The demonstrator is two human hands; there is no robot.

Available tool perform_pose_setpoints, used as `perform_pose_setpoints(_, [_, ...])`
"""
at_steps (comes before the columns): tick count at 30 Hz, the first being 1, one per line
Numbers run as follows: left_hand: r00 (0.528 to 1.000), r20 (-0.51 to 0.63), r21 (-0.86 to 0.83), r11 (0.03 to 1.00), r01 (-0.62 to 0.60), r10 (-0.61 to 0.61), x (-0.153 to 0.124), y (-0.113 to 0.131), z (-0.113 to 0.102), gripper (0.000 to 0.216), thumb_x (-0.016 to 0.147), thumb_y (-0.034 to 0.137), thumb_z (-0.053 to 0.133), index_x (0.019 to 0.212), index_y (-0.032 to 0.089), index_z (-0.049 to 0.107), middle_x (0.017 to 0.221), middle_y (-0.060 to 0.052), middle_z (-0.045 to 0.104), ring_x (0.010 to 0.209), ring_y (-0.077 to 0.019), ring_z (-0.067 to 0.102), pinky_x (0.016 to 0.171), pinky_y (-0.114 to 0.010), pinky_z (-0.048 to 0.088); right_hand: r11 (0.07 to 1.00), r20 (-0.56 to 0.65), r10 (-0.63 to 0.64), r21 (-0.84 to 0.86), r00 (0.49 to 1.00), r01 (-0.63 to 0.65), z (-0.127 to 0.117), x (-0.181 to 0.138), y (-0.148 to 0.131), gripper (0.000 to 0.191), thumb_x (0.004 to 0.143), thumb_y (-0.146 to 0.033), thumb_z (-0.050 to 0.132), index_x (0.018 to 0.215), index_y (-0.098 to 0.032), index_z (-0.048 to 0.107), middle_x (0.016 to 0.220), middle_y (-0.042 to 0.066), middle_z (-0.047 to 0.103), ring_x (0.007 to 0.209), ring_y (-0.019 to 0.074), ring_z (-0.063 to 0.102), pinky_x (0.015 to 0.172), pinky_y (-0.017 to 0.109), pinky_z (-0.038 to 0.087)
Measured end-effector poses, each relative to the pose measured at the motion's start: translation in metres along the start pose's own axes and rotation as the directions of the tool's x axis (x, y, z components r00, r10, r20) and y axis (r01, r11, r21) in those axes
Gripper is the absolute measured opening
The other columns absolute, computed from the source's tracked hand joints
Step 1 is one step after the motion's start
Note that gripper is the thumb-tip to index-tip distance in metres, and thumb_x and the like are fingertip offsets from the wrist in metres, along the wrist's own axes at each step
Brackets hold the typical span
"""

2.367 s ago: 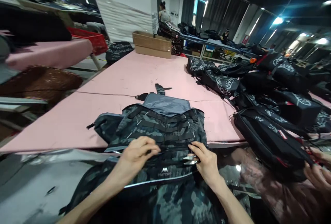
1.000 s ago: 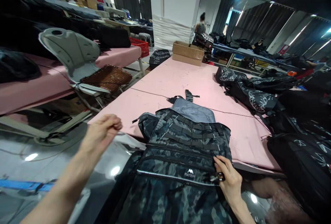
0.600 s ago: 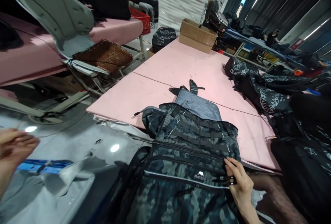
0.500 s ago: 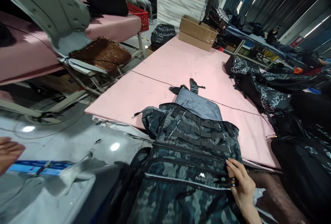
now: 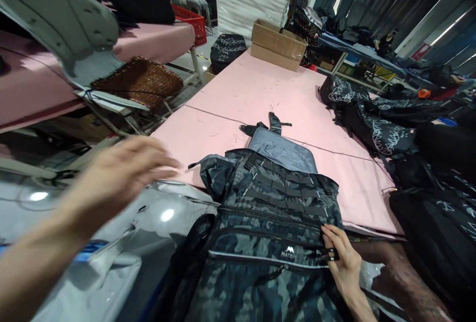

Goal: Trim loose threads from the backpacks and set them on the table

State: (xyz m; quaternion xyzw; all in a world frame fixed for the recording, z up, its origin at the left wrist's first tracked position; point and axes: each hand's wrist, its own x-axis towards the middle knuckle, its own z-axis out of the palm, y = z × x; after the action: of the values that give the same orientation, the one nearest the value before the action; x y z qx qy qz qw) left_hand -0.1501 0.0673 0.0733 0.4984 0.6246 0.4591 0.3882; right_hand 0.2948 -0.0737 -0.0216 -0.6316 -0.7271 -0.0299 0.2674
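While the right hand [image 5: 344, 258] rests at the right edge of the camouflage backpack [image 5: 275, 228], the left hand [image 5: 124, 169] hangs clear of it, over the near-left side of the desk [image 5: 260, 81]. Left hand: blurred, fingers stretched out and roughly side by side, nothing seen in the grasp. Right hand: fingers curled round a small dark tool [image 5: 332, 253], type unclear; fingertips touch the bag fabric, though whether they pinch it or only rest on it cannot be told.

Key relation: the backpack lies to the right of the left hand and directly left of the right hand, which is clearly the nearer. Its long axis runs away from the wearer, far half on the desk, near half on this side of the desk edge. Nearest part to the left hand: the side pocket [image 5: 217, 176], apart from the fingertips. Beyond both hands: the grey flap [image 5: 282, 151], folded out flat. Right of the right hand: a pile of black bags [image 5: 427, 218].
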Motion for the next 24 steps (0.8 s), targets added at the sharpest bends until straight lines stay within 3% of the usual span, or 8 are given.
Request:
perform_pose_setpoints(1, [0.975,0.218,0.078,0.996,-0.050,0.032,-0.006,0.001,0.022,0.029,0.080,0.040,0.050,0.087,0.013,0.058,0.073,0.001,0.060,0.070,-0.0131,0.058,0.071,-0.030,0.050,1.000,-0.008,-0.008,-0.005,1.000,0.008,0.000,0.000,0.001,0.021,0.089,-0.022,0.046,0.102,-0.023,0.063,0.104,0.005,0.064,0.088,0.0153,0.065,0.074,0.024,0.053])
perform_pose_setpoints(2, [0.913,0.401,0.181,0.969,-0.165,0.080,-0.012,0.001,0.044,0.027,0.079,0.038,0.050,0.085,0.015,0.061,0.078,-0.001,0.062,0.075,-0.0150,0.059,0.073,-0.030,0.049,1.000,-0.013,-0.019,-0.005,1.000,0.019,0.001,0.000,0.001,0.021,0.089,-0.022,0.046,0.102,-0.023,0.063,0.103,0.005,0.064,0.088,0.0153,0.065,0.074,0.024,0.053])
perform_pose_setpoints(5, [0.708,0.699,0.410,0.754,-0.514,0.102,-0.022,-0.005,0.090,0.020,0.075,0.031,0.053,0.084,0.021,0.068,0.087,-0.003,0.063,0.085,-0.0178,0.057,0.077,-0.027,0.044,0.998,-0.020,-0.052,0.015,0.998,0.053,0.000,0.000,0.003,0.022,0.089,-0.020,0.046,0.104,-0.022,0.062,0.104,0.006,0.064,0.088,0.0153,0.065,0.076,0.025,0.053])
perform_pose_setpoints(10, [0.606,0.791,0.560,0.501,-0.660,-0.086,-0.030,0.000,0.114,0.017,0.073,0.021,0.050,0.070,0.021,0.067,0.080,-0.003,0.062,0.076,-0.0181,0.058,0.061,-0.025,0.037,0.995,-0.044,-0.076,0.060,0.996,0.079,-0.001,-0.006,0.009,0.027,0.088,-0.015,0.043,0.105,-0.022,0.063,0.104,0.006,0.064,0.084,0.0149,0.066,0.072,0.023,0.053])
perform_pose_setpoints(13, [0.539,0.826,0.548,0.460,-0.699,-0.165,-0.039,0.013,0.122,0.016,0.066,0.014,0.050,0.055,0.019,0.061,0.067,-0.002,0.060,0.065,-0.0165,0.055,0.056,-0.024,0.032,0.993,-0.042,-0.096,0.072,0.995,0.098,-0.003,-0.015,0.018,0.031,0.086,-0.011,0.042,0.106,-0.022,0.063,0.105,0.006,0.064,0.084,0.0146,0.065,0.073,0.023,0.053])
perform_pose_setpoints(15, [0.492,0.852,0.510,0.502,-0.698,-0.182,-0.046,0.019,0.128,0.015,0.063,0.012,0.048,0.054,0.018,0.058,0.064,-0.001,0.057,0.061,-0.0147,0.052,0.055,-0.023,0.032,0.990,-0.037,-0.106,0.087,0.994,0.109,-0.006,-0.022,0.027,0.033,0.085,-0.008,0.041,0.108,-0.022,0.061,0.107,0.006,0.063,0.086,0.0145,0.065,0.074,0.024,0.052])
perform_pose_setpoints(18, [0.474,0.865,0.460,0.633,-0.623,-0.163,-0.055,0.022,0.136,0.011,0.065,0.017,0.046,0.056,0.017,0.053,0.066,0.000,0.054,0.061,-0.0134,0.049,0.057,-0.023,0.034,0.989,-0.039,-0.099,0.108,0.994,0.103,-0.010,-0.033,0.040,0.037,0.084,-0.006,0.038,0.110,-0.023,0.059,0.110,0.006,0.061,0.089,0.0145,0.064,0.073,0.023,0.052])
perform_pose_setpoints(24, [0.593,0.765,0.442,0.875,-0.198,-0.252,-0.078,0.030,0.153,0.031,0.072,0.048,0.044,0.066,0.018,0.043,0.062,0.001,0.052,0.056,-0.0120,0.044,0.052,-0.022,0.034,0.991,-0.068,-0.067,0.113,0.995,0.074,-0.013,-0.047,0.058,0.033,0.088,-0.011,0.041,0.113,-0.024,0.058,0.112,0.005,0.060,0.087,0.0145,0.064,0.075,0.024,0.051])
